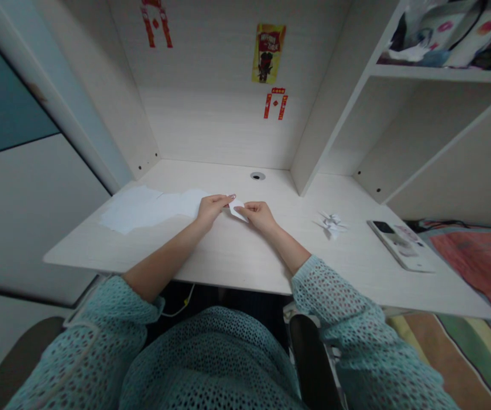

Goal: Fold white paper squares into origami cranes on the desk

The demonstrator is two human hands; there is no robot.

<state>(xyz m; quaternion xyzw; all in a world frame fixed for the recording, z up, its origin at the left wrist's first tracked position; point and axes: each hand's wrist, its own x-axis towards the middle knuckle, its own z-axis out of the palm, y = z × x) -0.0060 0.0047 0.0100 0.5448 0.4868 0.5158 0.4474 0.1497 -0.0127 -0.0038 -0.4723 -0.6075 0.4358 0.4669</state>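
Note:
A small folded piece of white paper (237, 210) is pinched between my two hands over the middle of the desk. My left hand (212, 209) grips its left end with thumb and fingers. At the other end, my right hand (260, 215) has it between thumb and bent fingers. Part of the paper is hidden behind the fingertips. To the left, loose white paper sheets (134, 209) lie spread flat and overlapping. Several pointed folded paper pieces (332, 224) sit in a small heap to the right of my right hand.
On the right of the white desk (245, 262) lies a phone (400, 246). A round cable hole (257, 176) is set near the back panel. An upright divider (335, 108) stands behind, with a loaded shelf (442, 72) at upper right. A chair armrest (314, 359) is below the desk edge.

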